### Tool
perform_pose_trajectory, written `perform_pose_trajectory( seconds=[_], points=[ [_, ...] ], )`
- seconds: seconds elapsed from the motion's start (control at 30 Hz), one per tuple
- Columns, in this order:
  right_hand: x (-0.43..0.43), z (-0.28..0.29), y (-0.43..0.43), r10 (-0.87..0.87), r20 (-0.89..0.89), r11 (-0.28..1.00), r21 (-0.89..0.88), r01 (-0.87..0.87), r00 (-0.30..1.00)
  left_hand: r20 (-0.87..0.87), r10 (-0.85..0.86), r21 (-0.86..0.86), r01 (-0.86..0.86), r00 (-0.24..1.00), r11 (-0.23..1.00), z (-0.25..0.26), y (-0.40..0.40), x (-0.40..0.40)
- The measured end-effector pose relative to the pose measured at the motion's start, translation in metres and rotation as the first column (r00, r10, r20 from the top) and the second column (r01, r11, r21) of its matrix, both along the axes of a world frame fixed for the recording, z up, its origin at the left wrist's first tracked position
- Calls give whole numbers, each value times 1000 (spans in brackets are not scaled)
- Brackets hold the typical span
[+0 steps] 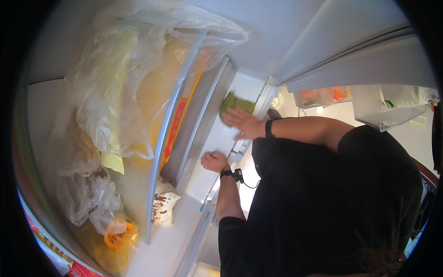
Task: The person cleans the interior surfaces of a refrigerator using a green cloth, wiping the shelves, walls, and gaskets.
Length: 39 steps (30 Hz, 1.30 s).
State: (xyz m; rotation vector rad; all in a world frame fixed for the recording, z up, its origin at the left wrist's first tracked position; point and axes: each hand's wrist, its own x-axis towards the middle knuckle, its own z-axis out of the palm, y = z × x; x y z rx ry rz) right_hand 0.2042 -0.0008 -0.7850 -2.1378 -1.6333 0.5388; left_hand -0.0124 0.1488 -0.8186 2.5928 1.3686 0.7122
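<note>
My right hand lies with spread fingers against a green cloth, on the white inner surface of an open refrigerator. The cloth is folded or bunched and slightly blurred. Lower in the view, my left hand is curled into a loose fist near the front edge of that same surface; nothing shows in it, though its palm is hidden. Both wrists wear black bands, and the left one carries a small device with a cable.
Glass shelves with pale trim hold clear plastic bags, cut pumpkin and a printed white bag. An open door stands at upper right. Beyond my right arm are a clear drawer and a container with orange-red packages.
</note>
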Motion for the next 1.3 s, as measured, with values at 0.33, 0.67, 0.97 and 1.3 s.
perform_pose_trajectory(
  seconds=[0.33,0.67,0.97,1.3],
  points=[
    [2,1,-49,321,4,946,-54,-320,947,4,-9,13,8,1000,1000,0,0,2],
    [73,7,-49,-308,136,941,-106,323,942,11,2,4,-2,1000,1000,0,0,2],
    [-12,12,18,-168,137,974,-132,186,976,-1,5,1,-5,1000,1000,-1,0,0],
    [-47,-9,-3,419,-7,907,-46,-419,908,-29,1,-29,-2,1000,1000,4,-1,-1]
  ],
)
